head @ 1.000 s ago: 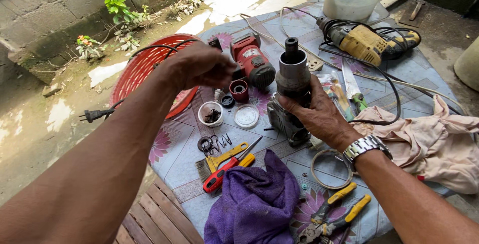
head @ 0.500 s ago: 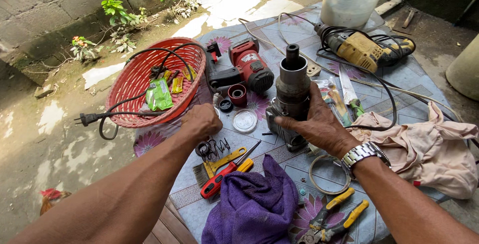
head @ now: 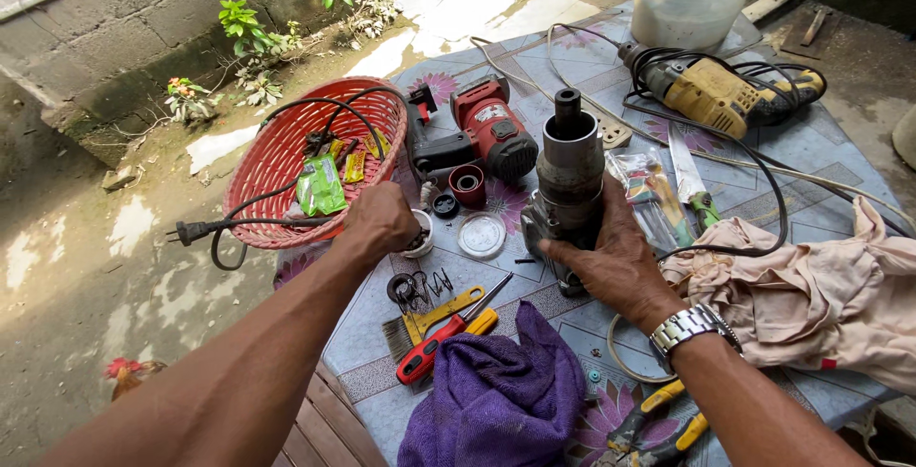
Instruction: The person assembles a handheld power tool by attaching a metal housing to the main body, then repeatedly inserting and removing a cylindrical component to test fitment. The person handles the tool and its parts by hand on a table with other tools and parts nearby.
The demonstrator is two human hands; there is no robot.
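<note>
My right hand (head: 611, 262) grips the lower body of a grey metal tool gear housing (head: 570, 176) that stands upright on the patterned table cover (head: 534, 324). My left hand (head: 382, 219) reaches down into a small white cup (head: 420, 236) of little parts, fingers closed over it; what the fingers hold is hidden. Beside the cup lie a clear round lid (head: 482, 235), a red cap (head: 468, 186) and a small black ring (head: 445, 205).
A red power tool body (head: 482, 133) and a yellow drill (head: 711, 95) lie at the back with cords. A red basket (head: 296, 162) overhangs the left edge. Springs, a brush, a red-handled screwdriver (head: 429, 348), a purple cloth (head: 496, 395), pliers (head: 658, 424) and a beige rag (head: 811, 286) are nearby.
My left hand has come back from the red tool, toward me and down, to the small white cup. The right hand still holds the upright housing.
</note>
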